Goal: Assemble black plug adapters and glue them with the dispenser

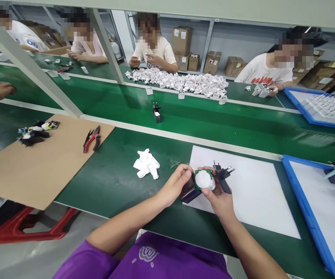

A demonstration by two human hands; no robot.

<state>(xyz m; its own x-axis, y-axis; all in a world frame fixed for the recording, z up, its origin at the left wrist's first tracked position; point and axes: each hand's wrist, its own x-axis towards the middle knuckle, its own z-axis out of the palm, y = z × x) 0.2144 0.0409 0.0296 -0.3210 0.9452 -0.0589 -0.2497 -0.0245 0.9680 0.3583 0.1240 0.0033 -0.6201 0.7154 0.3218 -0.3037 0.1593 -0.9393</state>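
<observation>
Left hand [176,184]: is gripping a dark box-shaped casing [191,197] over the white paper sheet's [260,193] near left corner.
Right hand [221,199]: is clasping a white-topped green circuit board [203,180] alongside a black pronged plug [223,177].
Green counter [121,166]: is bearing crumpled white pieces [146,164].
Beyond its far edge: a green belt [112,104] is carrying a black adapter [157,116].

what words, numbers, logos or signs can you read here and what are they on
"08", tilted, perhaps "80": white sleeve, upper left
"W"-like logo: purple shirt
Red lettering on the white shirt, right: not legible
Paper labels on cardboard boxes: too small to read
</observation>
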